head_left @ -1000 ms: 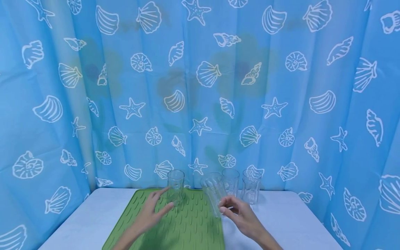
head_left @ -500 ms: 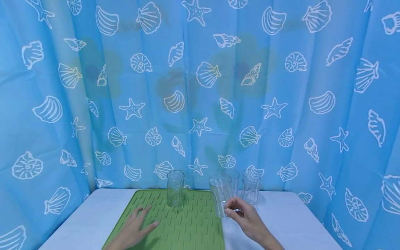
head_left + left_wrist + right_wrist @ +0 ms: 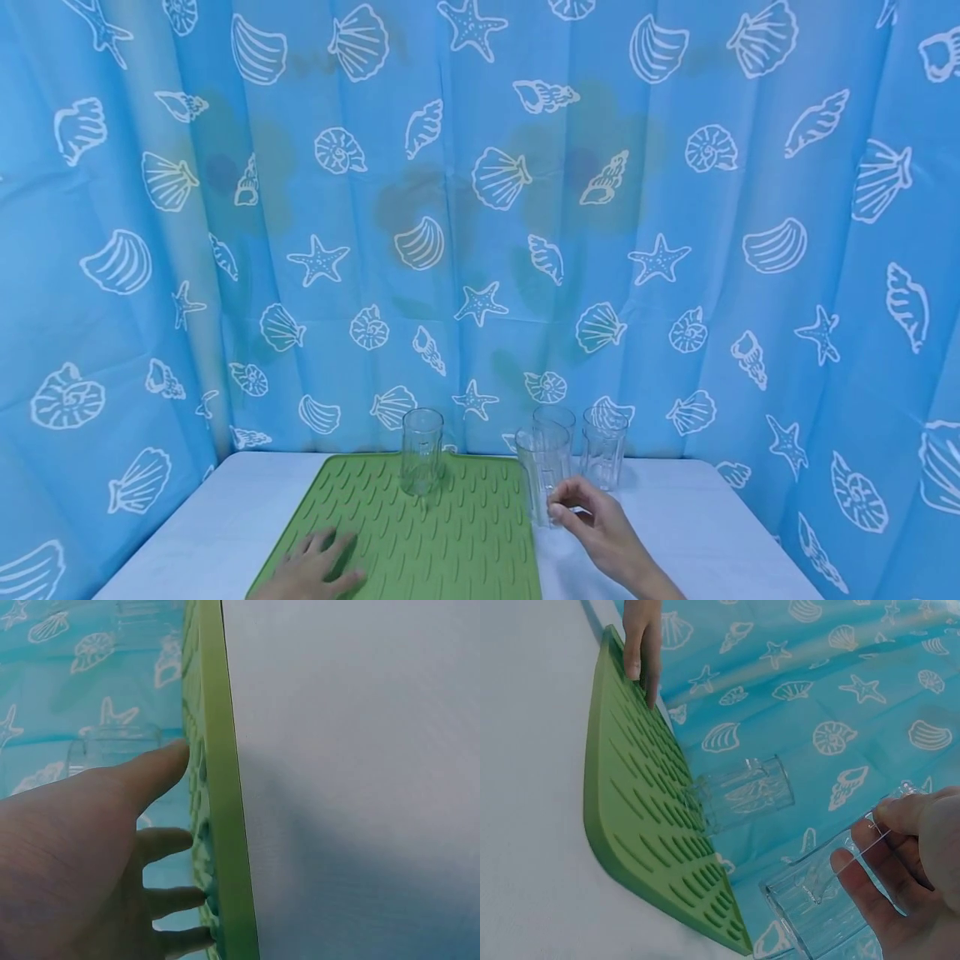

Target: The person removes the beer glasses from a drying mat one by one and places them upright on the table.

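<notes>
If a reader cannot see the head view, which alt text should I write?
The right hand holds a clear glass near a green mat. Another glass stands on the mat, with the left hand nearer the viewer; more glasses stand behind, on a white table before a blue seashell curtain.

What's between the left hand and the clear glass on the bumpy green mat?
In the head view, only bare mat lies between the left hand and glass.

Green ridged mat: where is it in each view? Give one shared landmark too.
Head: the green ridged mat lies at the bottom, just left of centre.
Left wrist: the mat is a thin, near-vertical strip around mid-frame, seen nearly edge-on.
Right wrist: the mat slants from upper left to bottom centre.
Landmark: the left hand, visible in all three.
</notes>
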